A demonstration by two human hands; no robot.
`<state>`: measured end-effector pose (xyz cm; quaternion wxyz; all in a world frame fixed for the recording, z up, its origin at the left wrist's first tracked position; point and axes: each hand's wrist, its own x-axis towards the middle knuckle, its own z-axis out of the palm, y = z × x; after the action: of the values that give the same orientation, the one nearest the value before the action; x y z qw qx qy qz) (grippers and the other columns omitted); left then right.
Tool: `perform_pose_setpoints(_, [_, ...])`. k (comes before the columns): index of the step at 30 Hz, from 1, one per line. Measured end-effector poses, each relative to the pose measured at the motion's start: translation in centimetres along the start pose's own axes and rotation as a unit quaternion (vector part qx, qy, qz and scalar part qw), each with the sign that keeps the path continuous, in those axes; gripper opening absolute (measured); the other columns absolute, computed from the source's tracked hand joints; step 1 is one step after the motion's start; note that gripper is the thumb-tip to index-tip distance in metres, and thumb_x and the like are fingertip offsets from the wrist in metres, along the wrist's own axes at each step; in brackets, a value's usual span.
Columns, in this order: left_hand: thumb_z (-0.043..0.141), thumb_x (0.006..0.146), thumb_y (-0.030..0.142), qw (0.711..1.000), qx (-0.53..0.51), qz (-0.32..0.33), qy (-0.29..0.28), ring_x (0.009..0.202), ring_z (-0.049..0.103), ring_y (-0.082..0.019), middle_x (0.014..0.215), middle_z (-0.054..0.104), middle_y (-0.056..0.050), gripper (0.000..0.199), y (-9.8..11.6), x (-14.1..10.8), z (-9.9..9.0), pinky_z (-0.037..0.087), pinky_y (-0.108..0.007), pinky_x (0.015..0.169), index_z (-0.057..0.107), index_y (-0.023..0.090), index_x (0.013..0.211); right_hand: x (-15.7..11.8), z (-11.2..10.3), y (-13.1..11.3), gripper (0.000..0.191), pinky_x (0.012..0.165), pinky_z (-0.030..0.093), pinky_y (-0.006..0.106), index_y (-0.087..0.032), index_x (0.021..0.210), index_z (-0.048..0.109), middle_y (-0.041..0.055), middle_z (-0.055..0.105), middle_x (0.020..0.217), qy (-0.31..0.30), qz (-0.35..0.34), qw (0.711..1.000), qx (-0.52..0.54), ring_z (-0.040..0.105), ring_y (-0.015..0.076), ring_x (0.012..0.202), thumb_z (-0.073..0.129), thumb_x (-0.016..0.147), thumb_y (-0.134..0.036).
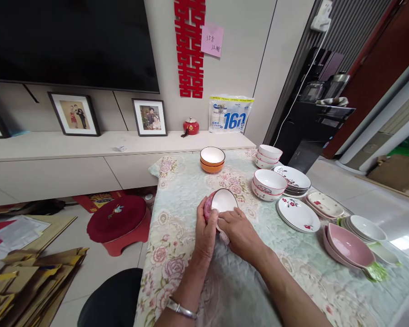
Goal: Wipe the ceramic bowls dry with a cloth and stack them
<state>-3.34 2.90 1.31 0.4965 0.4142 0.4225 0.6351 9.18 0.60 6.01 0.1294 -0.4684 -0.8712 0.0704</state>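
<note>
Above the near middle of the table I hold a small bowl with a white inside, a dark rim and a pink-red outside, tilted on its side. My left hand is wrapped round its left side, thumb at the near rim. My right hand presses at the bowl's near right rim with bent fingers. A crumpled pale cloth or tissue hangs out below that hand's fingers. Farther back stand two stacked orange bowls with white insides.
The flowered tablecloth covers the table. On the right are stacked red-rimmed bowls, flowered plates, dark-patterned plates, oval dishes and pink bowls. A red stool and a black stool stand left.
</note>
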Motion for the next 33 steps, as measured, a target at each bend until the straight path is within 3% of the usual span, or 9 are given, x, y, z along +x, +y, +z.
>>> perform_pose_setpoints(4, [0.065, 0.082, 0.041, 1.000, -0.019, -0.014, 0.007, 0.134, 0.044, -0.028, 0.148, 0.042, -0.014, 0.072, -0.3, -0.4, 0.2, 0.036, -0.043, 0.111, 0.032, 0.020, 0.143, 0.2, 0.4, -0.1, 0.020, 0.070, 0.039, 0.025, -0.020, 0.086, 0.060, 0.0019, 0.063, 0.084, 0.049, 0.024, 0.993, 0.107, 0.055, 0.0159, 0.078, 0.049, 0.080, -0.005])
perform_pose_setpoints(8, [0.065, 0.082, 0.041, 0.998, -0.056, -0.004, -0.029, 0.135, 0.043, -0.027, 0.148, 0.043, -0.011, 0.071, -0.1, -0.8, 0.5, 0.035, -0.041, 0.112, 0.034, 0.023, 0.143, 0.6, 1.0, -0.6, 0.012, 0.060, 0.036, 0.022, -0.019, 0.074, 0.052, -0.0025, 0.054, 0.071, 0.155, 0.071, 0.938, 0.301, 0.046, 0.0117, 0.064, 0.050, 0.084, -0.014])
perform_pose_setpoints(10, [0.063, 0.084, 0.041, 0.998, -0.063, -0.006, -0.030, 0.135, 0.044, -0.026, 0.148, 0.045, -0.009, 0.065, -0.1, -0.7, 0.5, 0.036, -0.040, 0.112, 0.038, 0.024, 0.141, 0.7, 1.0, -0.8, 0.006, 0.059, 0.038, 0.022, -0.020, 0.079, 0.052, -0.0029, 0.053, 0.073, 0.160, 0.073, 0.917, 0.358, 0.046, 0.0120, 0.065, 0.054, 0.081, -0.015])
perform_pose_setpoints(12, [0.061, 0.086, 0.041, 0.998, -0.063, -0.012, -0.019, 0.135, 0.044, -0.026, 0.147, 0.046, -0.008, 0.059, -0.2, -0.6, 0.4, 0.035, -0.040, 0.112, 0.041, 0.024, 0.139, 0.7, 0.7, -0.7, 0.010, 0.064, 0.041, 0.023, -0.020, 0.086, 0.053, -0.0013, 0.056, 0.081, 0.127, 0.038, 0.929, 0.347, 0.050, 0.0135, 0.071, 0.055, 0.079, -0.013])
perform_pose_setpoints(15, [0.057, 0.089, 0.042, 0.998, -0.064, -0.014, -0.014, 0.136, 0.042, -0.024, 0.146, 0.047, -0.008, 0.053, -0.4, -0.2, 0.1, 0.033, -0.038, 0.114, 0.045, 0.023, 0.136, 0.5, 0.2, -0.2, 0.025, 0.078, 0.043, 0.028, -0.019, 0.096, 0.056, 0.0041, 0.061, 0.097, 0.050, -0.023, 0.975, 0.215, 0.055, 0.0180, 0.088, 0.050, 0.076, -0.005])
perform_pose_setpoints(20, [0.059, 0.088, 0.041, 0.999, -0.046, -0.005, -0.017, 0.137, 0.042, -0.024, 0.147, 0.046, -0.009, 0.054, -0.8, 0.0, 0.0, 0.031, -0.039, 0.115, 0.046, 0.022, 0.136, 0.1, 0.2, 0.8, 0.037, 0.097, 0.035, 0.041, -0.020, 0.104, 0.060, 0.0085, 0.063, 0.112, 0.009, 0.007, 0.999, 0.038, 0.054, 0.0231, 0.107, 0.048, 0.074, -0.001])
perform_pose_setpoints(24, [0.065, 0.083, 0.040, 0.998, -0.040, -0.005, -0.038, 0.138, 0.040, -0.025, 0.150, 0.043, -0.010, 0.068, -0.5, -0.4, 0.3, 0.033, -0.039, 0.114, 0.037, 0.022, 0.143, 0.1, 0.5, 0.8, 0.022, 0.072, 0.040, 0.026, -0.019, 0.083, 0.059, 0.0022, 0.062, 0.085, 0.040, 0.031, 0.990, 0.133, 0.055, 0.0153, 0.079, 0.047, 0.076, -0.002])
perform_pose_setpoints(30, [0.068, 0.080, 0.038, 0.998, -0.039, -0.005, -0.045, 0.138, 0.039, -0.027, 0.150, 0.042, -0.011, 0.077, 0.0, -0.7, 0.5, 0.034, -0.041, 0.114, 0.031, 0.022, 0.146, 0.5, 0.3, 0.0, 0.013, 0.059, 0.036, 0.020, -0.020, 0.073, 0.047, -0.0034, 0.049, 0.072, 0.122, 0.037, 0.922, 0.366, 0.044, 0.0106, 0.065, 0.051, 0.084, -0.014])
perform_pose_setpoints(33, [0.065, 0.082, 0.039, 0.999, -0.019, 0.016, -0.033, 0.139, 0.039, -0.027, 0.149, 0.044, -0.010, 0.067, -0.2, -0.4, 0.2, 0.031, -0.043, 0.115, 0.039, 0.022, 0.142, 0.5, 0.2, 0.0, 0.008, 0.064, 0.039, 0.022, -0.020, 0.084, 0.051, -0.0010, 0.054, 0.081, 0.092, 0.002, 0.946, 0.311, 0.048, 0.0126, 0.072, 0.050, 0.083, -0.012])
